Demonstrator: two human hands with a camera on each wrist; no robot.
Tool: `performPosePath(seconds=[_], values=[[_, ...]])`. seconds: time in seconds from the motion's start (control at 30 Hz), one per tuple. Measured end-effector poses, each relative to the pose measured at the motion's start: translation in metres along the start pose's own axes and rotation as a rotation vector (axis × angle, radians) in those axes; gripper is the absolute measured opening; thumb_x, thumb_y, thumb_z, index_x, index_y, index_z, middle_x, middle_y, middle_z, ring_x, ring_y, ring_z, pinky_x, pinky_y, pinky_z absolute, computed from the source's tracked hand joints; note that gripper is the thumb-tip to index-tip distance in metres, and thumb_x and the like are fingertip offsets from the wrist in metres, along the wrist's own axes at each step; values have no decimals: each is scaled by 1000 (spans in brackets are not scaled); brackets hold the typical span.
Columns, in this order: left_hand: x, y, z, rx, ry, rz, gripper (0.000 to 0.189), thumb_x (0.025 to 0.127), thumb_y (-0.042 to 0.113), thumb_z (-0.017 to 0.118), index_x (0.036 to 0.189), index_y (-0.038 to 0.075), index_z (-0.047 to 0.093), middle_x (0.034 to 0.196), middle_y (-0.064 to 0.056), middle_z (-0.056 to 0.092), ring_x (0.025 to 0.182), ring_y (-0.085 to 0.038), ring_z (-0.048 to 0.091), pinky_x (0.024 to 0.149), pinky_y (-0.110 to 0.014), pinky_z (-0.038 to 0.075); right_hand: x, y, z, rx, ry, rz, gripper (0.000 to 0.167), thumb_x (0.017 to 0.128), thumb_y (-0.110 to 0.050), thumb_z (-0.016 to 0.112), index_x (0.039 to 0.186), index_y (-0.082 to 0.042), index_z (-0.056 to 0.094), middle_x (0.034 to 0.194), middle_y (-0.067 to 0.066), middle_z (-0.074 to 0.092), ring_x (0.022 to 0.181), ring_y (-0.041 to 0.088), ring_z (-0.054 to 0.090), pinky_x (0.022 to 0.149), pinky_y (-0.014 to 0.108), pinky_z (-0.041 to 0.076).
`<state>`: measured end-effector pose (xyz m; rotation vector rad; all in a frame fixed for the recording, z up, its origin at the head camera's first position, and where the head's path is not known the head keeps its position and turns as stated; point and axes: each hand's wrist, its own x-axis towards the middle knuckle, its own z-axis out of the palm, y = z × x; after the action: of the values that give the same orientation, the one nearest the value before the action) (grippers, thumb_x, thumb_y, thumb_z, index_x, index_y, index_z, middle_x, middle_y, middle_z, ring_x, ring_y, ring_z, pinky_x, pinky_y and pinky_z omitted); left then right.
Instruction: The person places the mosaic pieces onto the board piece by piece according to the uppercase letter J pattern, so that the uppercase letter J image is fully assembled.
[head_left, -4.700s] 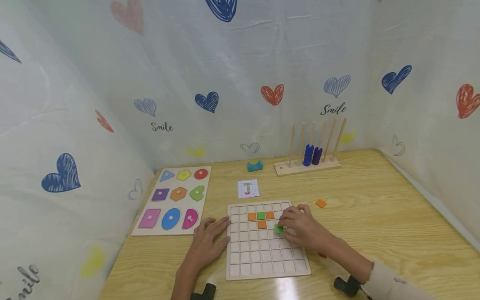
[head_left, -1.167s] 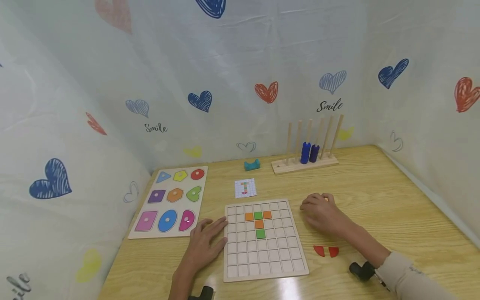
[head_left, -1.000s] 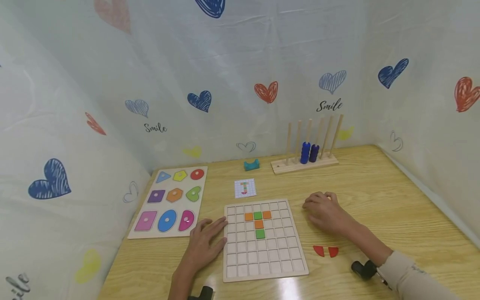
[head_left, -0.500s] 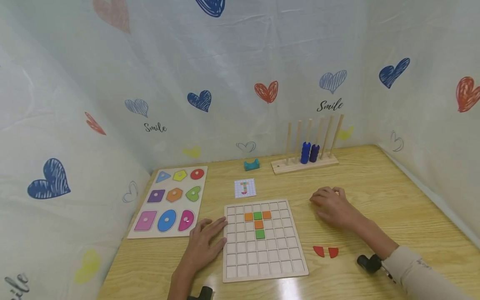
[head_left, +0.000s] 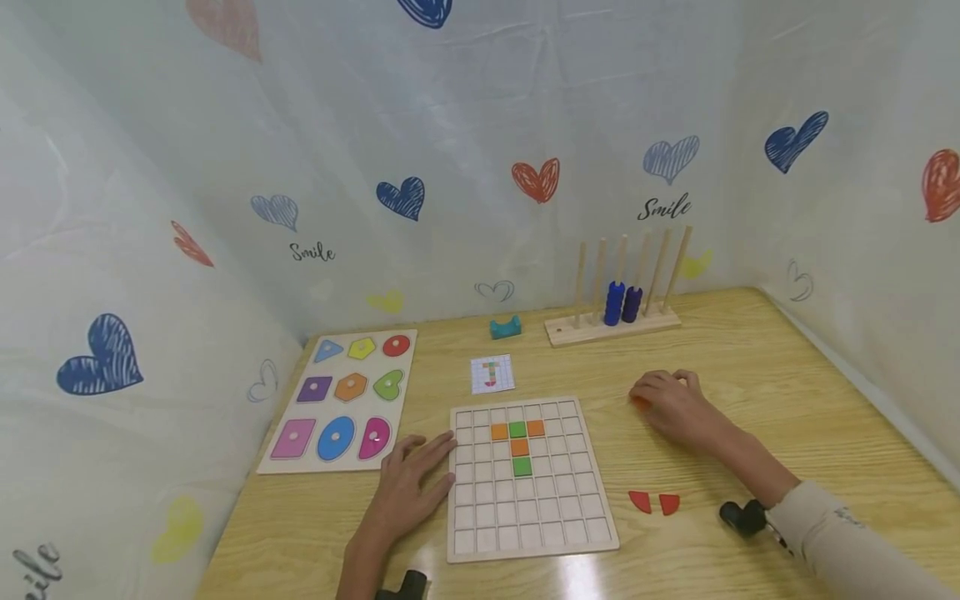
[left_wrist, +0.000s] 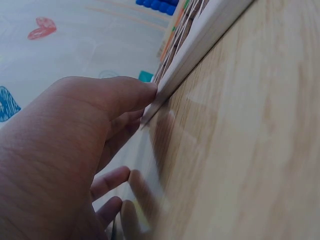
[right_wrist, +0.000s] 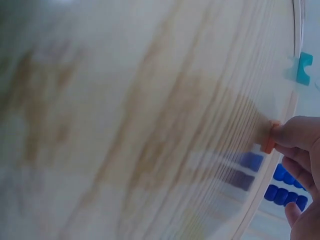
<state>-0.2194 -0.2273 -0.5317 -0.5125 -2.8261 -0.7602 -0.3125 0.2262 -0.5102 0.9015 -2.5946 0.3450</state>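
Since the frame one second ago, the right hand has drawn slightly farther from the grid board, and an orange tile now shows beneath its fingers. Head view: the board lies left of the right hand, with five set tiles forming a T; two red pieces lie nearer the person than that hand, and the peg stand stands beyond it. Relaxed and grasping nothing, the left hand rests beside the board, fingertips at its left edge. Left wrist view: one digit of the left hand touches the board's pale edge. Right wrist view: the right hand pinches the orange tile narrowly at its fingertips; whether it touches the surface cannot be told. Blue beads appear behind this hand.
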Motion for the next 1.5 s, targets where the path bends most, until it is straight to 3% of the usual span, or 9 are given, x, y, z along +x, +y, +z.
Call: performPosePath(seconds=[0.2,0.63,0.83,1.03,1.5], values=[[0,0,-1,-5,8,1,50,91,33,67,141,24,60,148,11,52,133,-32,40,103,-61,27,1,-1,-1,-1,22,30,19,77,-1,80,93,-8,74,95,7,70,97,32,62,80,55,33],[0,0,0,-2,6,1,50,91,32,67,140,23,61,147,11,52,133,-32,40,103,-62,28,1,-12,-11,29,-88,100,14,80,-10,79,93,-10,74,95,4,69,99,31,60,84,58,31],[-1,0,-1,-4,-11,-11,50,92,34,66,141,25,60,148,11,51,134,-31,39,105,-61,26,3,-21,-16,36,-93,106,15,81,-11,81,94,-12,74,98,3,70,102,30,59,86,60,30],[-1,1,-2,-14,-16,-13,50,92,33,65,141,24,60,149,10,51,135,-31,38,106,-62,25,2,-32,-18,53,-46,70,17,78,-8,83,92,-13,73,95,1,68,99,28,59,87,60,30],[-1,1,-2,-4,-28,-30,50,93,35,65,142,26,59,149,12,50,136,-30,37,106,-60,26,0,-53,-15,87,75,-99,27,70,-6,88,89,-14,72,92,-4,67,94,25,61,83,60,34]])
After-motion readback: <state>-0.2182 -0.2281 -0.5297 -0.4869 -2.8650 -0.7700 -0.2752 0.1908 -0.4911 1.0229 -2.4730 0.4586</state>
